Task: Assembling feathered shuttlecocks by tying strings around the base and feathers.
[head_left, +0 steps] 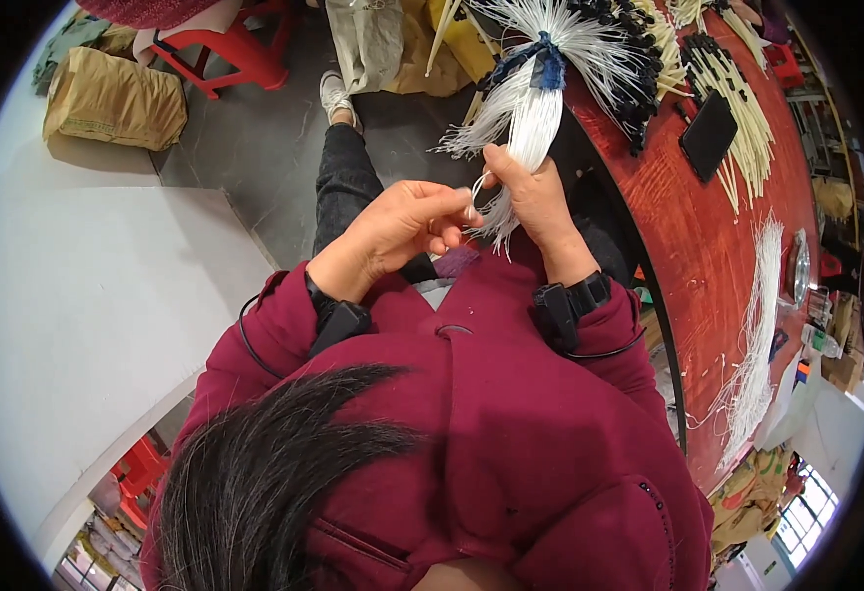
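A thick bundle of thin white cords [533, 123] hangs off the near edge of the table, bound with a dark blue cloth strip [548, 71]. My right hand [542, 205] is closed round its lower part, thumb on top, with loose ends fanning out below. To the left, my left hand [400, 229] is closed in a pinch on a white cord [481, 184] that bends in a small loop between the two hands. Its fingertips are close to the bundle; the far end of that cord is hidden among the others.
On the red table [670, 286] lie a black phone [709, 136], cream sticks with dark tips [744, 116] and another spread of white cords [757, 335]. A white tabletop [87, 295] stands at left, with a brown paper package [115, 98] and a red stool [225, 54] beyond.
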Demonstrator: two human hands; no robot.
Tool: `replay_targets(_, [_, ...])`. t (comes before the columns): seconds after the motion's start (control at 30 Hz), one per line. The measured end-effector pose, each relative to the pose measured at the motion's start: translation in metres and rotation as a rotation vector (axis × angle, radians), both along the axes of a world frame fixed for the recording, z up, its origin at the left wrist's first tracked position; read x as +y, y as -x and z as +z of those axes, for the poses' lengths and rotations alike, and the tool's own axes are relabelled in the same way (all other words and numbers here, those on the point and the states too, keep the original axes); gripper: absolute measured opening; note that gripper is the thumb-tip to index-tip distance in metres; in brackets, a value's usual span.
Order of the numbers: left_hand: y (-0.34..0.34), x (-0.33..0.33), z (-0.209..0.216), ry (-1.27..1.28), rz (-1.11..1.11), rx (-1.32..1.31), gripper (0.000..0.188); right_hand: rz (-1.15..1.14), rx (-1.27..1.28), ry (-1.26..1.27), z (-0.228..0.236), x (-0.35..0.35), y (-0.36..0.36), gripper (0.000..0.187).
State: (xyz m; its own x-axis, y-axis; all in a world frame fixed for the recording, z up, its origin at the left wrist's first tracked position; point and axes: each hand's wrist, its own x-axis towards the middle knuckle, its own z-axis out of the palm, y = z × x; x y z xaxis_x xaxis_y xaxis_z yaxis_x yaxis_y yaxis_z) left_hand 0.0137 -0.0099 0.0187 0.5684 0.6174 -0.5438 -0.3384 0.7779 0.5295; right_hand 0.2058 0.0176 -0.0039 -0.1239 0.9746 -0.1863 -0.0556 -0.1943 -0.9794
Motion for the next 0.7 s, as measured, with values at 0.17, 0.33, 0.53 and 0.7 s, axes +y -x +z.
replay_targets(0.17, [0.002, 0.006, -0.006, -0.226, -0.048, 0.358, 0.019, 0.008, 0.002, -0.010, 0.000, 0.000, -0.001, 0.022])
replay_targets(0.33, [0.000, 0.006, -0.005, -0.096, -0.034, 0.089, 0.019, 0.031, 0.074, 0.013, 0.006, -0.002, 0.001, 0.022])
replay_targets(0.53, [-0.006, 0.006, -0.008, -0.035, -0.058, 0.017, 0.019, 0.032, 0.027, -0.001, 0.000, 0.000, -0.003, 0.021])
replay_targets(0.7, [-0.007, 0.007, -0.006, -0.245, -0.020, 0.334, 0.016, 0.043, -0.020, -0.041, -0.003, 0.001, -0.003, 0.022])
